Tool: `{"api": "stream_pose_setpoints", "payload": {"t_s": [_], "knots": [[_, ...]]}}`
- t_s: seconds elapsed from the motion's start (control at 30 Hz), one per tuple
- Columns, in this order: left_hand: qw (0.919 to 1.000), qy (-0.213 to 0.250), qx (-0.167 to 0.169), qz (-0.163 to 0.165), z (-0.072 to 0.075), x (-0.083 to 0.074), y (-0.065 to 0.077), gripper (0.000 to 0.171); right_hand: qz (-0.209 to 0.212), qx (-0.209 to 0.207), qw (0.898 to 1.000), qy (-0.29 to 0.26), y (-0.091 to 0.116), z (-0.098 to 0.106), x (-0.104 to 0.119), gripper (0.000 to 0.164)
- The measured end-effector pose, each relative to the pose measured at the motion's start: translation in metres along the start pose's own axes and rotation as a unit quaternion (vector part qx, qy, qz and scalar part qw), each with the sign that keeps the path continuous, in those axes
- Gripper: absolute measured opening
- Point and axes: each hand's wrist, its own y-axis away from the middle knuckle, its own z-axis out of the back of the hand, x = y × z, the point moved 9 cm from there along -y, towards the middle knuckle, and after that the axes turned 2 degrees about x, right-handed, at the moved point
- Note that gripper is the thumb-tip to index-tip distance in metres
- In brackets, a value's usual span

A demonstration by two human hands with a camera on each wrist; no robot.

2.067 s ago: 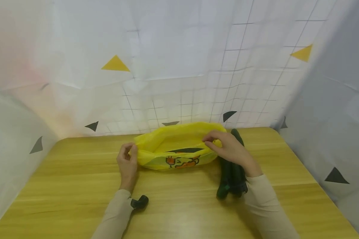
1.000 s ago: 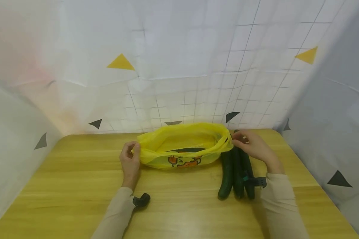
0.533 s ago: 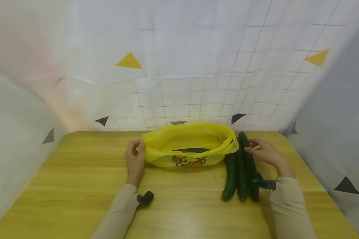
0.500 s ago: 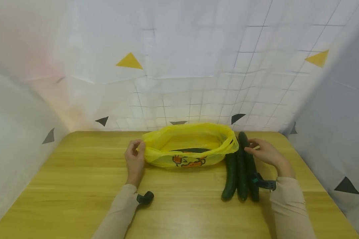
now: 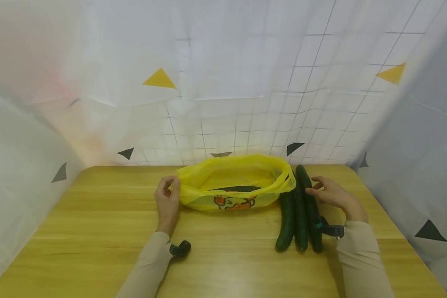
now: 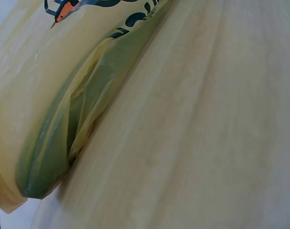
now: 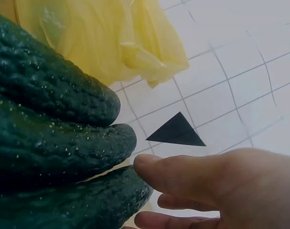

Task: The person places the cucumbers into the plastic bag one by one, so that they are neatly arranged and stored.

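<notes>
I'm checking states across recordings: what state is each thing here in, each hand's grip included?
Yellow bag: mouth open, cucumber inside.
Bagged cucumber: lying down, partly hidden.
Left cucumber: on the table, partly hidden by the bag.
Middle cucumber: on the table, outside the bag.
Right cucumber: likewise.
Left grip: pinching the bag's left end.
Right grip: beside the right cucumber, contact unclear.

Three dark-green cucumbers (image 5: 301, 221) beside a gaping yellow bag (image 5: 234, 202)
</notes>
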Motion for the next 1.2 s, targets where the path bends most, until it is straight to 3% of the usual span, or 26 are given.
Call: {"api": "stream_pose_setpoints", "payload": {"t_s": [0.37, 0.7, 0.9, 1.2], "knots": [[0.9998, 0.014, 0.002, -0.014, 0.002, -0.003, 0.001, 0.024, -0.012, 0.028, 0.999, -0.023, -0.005, -0.012, -0.007, 0.07], [0.9999, 0.015, 0.003, -0.008, 0.0, 0.0, -0.001, 0.025, -0.034, 0.041, 0.998, -0.047, -0.005, -0.017, -0.016, 0.072], [0.9992, 0.033, 0.003, -0.021, 0.0, -0.004, 0.0, 0.022, -0.054, 0.022, 0.998, -0.036, -0.007, -0.016, -0.025, 0.079], [0.9991, 0.03, 0.003, -0.03, 0.0, -0.004, -0.002, 0.026, -0.063, -0.01, 0.993, -0.098, -0.007, -0.02, -0.044, 0.082]]}}
